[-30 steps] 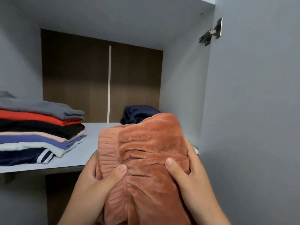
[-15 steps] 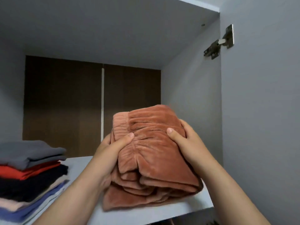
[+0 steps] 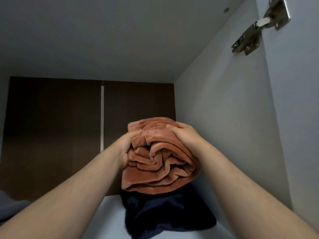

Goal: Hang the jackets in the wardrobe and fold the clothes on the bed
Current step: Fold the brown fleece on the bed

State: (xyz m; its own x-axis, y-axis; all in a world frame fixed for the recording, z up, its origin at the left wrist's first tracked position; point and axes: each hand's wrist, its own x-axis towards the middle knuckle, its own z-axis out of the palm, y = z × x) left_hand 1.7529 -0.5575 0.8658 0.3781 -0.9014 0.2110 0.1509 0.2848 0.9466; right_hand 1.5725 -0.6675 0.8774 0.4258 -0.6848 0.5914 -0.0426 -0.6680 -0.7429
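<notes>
A folded rust-orange velvety garment [image 3: 160,163] sits on top of a folded dark navy garment [image 3: 165,214] on the wardrobe shelf [image 3: 110,219], close to the right wall. My left hand [image 3: 125,149] grips the orange bundle's left side, thumb on top. My right hand [image 3: 185,135] grips its upper right side with fingers curled over the top. Both forearms reach forward into the compartment.
The compartment has a dark brown back panel [image 3: 51,135], a grey ceiling and a grey right wall [image 3: 224,118]. A metal door hinge [image 3: 255,28] is at the upper right. The edge of a grey folded pile [image 3: 10,206] shows at the far left.
Both hands carried the orange garment up and deeper into the shelf, onto the navy garment. The view tilted upward, and the stack of clothes at the left mostly left the frame.
</notes>
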